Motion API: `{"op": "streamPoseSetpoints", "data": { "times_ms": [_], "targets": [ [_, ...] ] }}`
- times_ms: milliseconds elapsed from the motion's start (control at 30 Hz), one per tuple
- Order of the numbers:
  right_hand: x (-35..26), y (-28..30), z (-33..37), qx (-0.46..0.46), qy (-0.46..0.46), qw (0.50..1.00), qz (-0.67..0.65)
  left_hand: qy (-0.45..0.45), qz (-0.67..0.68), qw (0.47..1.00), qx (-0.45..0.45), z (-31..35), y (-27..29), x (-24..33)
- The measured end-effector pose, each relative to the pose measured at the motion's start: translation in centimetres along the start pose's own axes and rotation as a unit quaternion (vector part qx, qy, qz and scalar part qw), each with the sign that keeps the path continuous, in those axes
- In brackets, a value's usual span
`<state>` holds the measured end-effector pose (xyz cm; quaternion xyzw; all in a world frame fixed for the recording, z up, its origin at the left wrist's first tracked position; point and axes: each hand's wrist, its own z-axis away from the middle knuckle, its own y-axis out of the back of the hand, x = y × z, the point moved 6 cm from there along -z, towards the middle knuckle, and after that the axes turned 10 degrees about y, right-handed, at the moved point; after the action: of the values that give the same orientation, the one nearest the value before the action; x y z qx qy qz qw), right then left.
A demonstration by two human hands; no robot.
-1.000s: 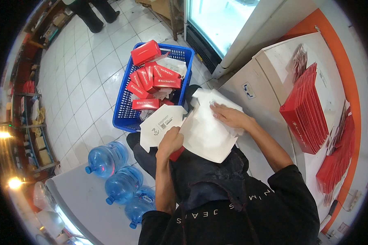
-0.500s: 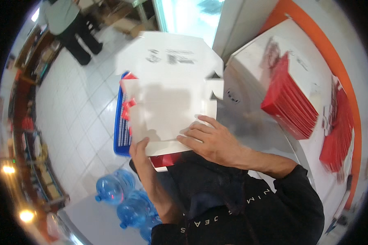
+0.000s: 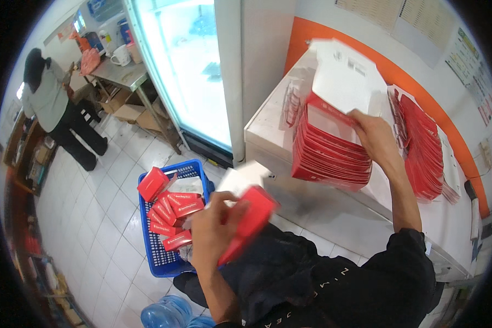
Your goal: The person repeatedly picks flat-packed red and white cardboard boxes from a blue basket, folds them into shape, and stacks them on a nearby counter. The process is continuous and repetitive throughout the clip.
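Note:
My left hand [image 3: 214, 221] is closed on a red and white carton [image 3: 257, 213], blurred by motion, with white flaps sticking out at its far end. It hovers beside a blue plastic basket [image 3: 158, 266] that holds several small red boxes [image 3: 169, 210]. Over at the right, my right hand [image 3: 374, 136] grips the near red edge of a flat carton [image 3: 347, 79], its white inside facing up. That sheet is tilted up off a stack of red folded-flat cartons [image 3: 331, 161], its near edge slightly raised above the pile.
The stack rests on a white counter [image 3: 268, 128], alongside a second pile of red cartons [image 3: 423, 147]. A lit glass-door fridge [image 3: 180, 71] stands ahead. Blue water bottles [image 3: 167, 312] are at lower left. Another person [image 3: 57, 106] stands at far left near a metal table [image 3: 117, 74].
Half a second ago both hands were on an opened white carton in front of me. Now the left holds a carton near the basket, the right has reached the stack, and the view has turned right.

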<state>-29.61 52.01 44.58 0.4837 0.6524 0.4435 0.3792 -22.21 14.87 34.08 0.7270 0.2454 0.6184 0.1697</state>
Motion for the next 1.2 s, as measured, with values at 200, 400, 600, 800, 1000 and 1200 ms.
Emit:
{"op": "streamPoseSetpoints", "data": {
  "times_ms": [200, 400, 600, 800, 1000, 1200],
  "targets": [
    [1.6, -1.7, 1.1, -0.155, 0.003, 0.988, -0.013, -0.054, -0.088, 0.966, -0.237, -0.1, -7.4, 4.8],
    [3.2, -2.1, -1.0, -0.373, -0.023, 0.914, -0.157, -0.147, -0.039, 0.955, -0.254, 0.1, -11.8, 5.9],
    [0.6, -3.2, -2.9, -0.293, 0.044, 0.952, -0.072, -0.159, -0.053, 0.959, -0.227, 0.0, -12.2, 6.3],
    [-11.6, -1.1, 1.3, -0.005, 0.251, 0.92, -0.301, -0.115, -0.158, 0.981, 0.008, 3.7, -3.5, 2.7],
    [-16.9, -17.6, 4.1, -0.059, 0.044, 0.851, -0.521, -0.344, -0.274, 0.898, -0.02, 9.7, -1.8, 2.2],
    [-16.7, -31.3, 6.8, -0.311, -0.103, 0.713, -0.62, 0.021, -0.232, 0.92, -0.316, 12.0, -6.7, -5.3]
  ]
}}
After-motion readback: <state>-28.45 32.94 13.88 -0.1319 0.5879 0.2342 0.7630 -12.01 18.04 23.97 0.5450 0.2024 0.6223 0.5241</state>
